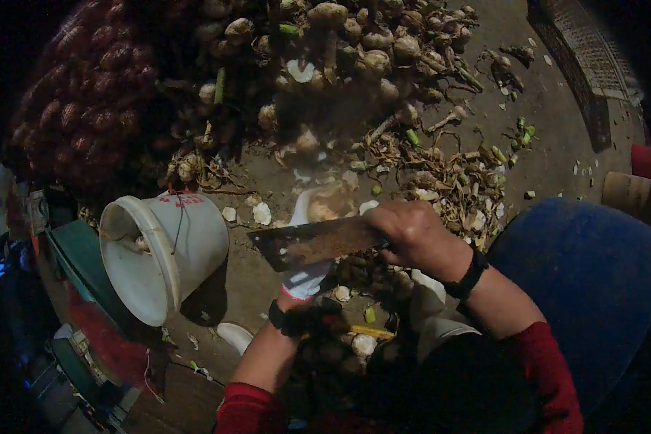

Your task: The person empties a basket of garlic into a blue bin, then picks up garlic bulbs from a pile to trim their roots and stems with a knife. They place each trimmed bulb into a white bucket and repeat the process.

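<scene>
My right hand (421, 239) is wrapped round the handle of a wide, rust-stained cleaver (318, 242), its blade pointing left across the middle of the view. Behind the blade, my left hand (305, 278) wears a white glove and is mostly covered by the cleaver. A gloved finger or thumb shows above the blade, against a large pale garlic bulb (331, 202), which the left hand grips. Below the hands, cut garlic pieces (364, 345) and a yellow-handled tool (372, 332) lie in shadow.
A white bucket (202, 224) lies tipped on the left. Garlic bulbs with stalks (376, 61) are heaped ahead, with trimmings (459, 184) to their right. A red net sack (87, 101) stands far left. At right are a blue barrel-like object (579, 289) and a crate (593, 54).
</scene>
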### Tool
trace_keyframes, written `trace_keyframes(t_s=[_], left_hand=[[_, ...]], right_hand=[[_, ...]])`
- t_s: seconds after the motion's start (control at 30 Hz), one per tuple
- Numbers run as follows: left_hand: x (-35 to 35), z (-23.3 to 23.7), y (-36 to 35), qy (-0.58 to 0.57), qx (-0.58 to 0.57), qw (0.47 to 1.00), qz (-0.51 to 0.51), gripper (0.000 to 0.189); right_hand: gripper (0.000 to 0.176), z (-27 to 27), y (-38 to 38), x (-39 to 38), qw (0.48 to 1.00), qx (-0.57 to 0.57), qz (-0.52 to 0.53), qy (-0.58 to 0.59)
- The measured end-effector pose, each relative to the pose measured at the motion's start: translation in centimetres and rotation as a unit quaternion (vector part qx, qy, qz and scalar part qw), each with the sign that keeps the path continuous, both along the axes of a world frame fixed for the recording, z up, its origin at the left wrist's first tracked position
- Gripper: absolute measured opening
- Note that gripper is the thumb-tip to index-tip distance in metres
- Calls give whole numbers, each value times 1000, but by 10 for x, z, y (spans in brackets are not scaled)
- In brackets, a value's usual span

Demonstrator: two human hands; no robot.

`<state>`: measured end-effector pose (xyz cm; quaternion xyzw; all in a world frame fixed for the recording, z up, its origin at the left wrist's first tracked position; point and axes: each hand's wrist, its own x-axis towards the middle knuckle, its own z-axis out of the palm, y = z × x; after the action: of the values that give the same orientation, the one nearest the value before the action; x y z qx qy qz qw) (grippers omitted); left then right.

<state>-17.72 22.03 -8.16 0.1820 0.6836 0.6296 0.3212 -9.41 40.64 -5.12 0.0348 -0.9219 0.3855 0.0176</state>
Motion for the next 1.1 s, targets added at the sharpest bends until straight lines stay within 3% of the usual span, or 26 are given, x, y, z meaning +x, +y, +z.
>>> trace_keyframes(t_s=[0.13,0.23,0.3,0.33,0.37,0.4,0.5,0.53,0.6,0.67,0.73,0.77,0.8,0.87,0.93,1.0,1.03,1.07,1.1], left_hand=[[3,2,-1,7,-13,1000,12,37],[4,19,5,9,10,1000,27,49],[-3,53,20,-25,-86,996,-13,52],[6,61,17,112,-59,992,-18,66],[9,61,20,73,-30,997,-2,68],[10,60,21,37,-3,999,29,69],[-16,35,31,57,-50,997,20,80],[-19,33,33,53,-51,997,21,80],[-19,36,30,91,-59,994,-3,74],[-17,37,28,64,-43,997,7,71],[-10,23,21,-93,93,987,93,61],[-5,29,25,-174,85,965,179,49],[-5,24,21,-174,84,965,179,49],[-4,20,18,-325,179,910,187,44],[6,32,25,-312,237,893,222,45],[5,34,20,-340,302,859,236,48],[0,28,12,-320,301,875,206,43],[-8,31,5,-328,293,873,213,43],[-17,31,1,-200,146,961,120,37]], right_hand=[[47,-21,6,-2,999,6,-8,53],[42,-40,7,1,996,9,-24,90],[38,-62,24,2,992,38,-47,113],[32,-79,43,8,990,6,-137,23],[27,-86,48,15,971,-31,-224,-72],[27,-73,37,15,973,-34,-215,-75],[26,-18,-1,-3,925,-300,-231,-18],[26,-8,-2,-9,925,-300,-231,-23],[24,13,-6,-11,857,-436,-243,-128],[24,-5,-6,-15,867,-424,-239,-112],[26,-11,-8,-12,925,-307,-223,27],[29,2,-5,-13,940,-238,-240,40],[29,-1,-4,-10,940,-238,-241,39],[28,-16,4,-1,956,-178,-227,45],[29,-60,14,19,968,-162,-192,23],[31,-96,21,42,942,-112,-277,-154],[31,-95,22,40,941,-112,-275,-159],[31,-88,23,36,940,-121,-308,-86],[32,-81,24,39,930,-126,-345,-23]])
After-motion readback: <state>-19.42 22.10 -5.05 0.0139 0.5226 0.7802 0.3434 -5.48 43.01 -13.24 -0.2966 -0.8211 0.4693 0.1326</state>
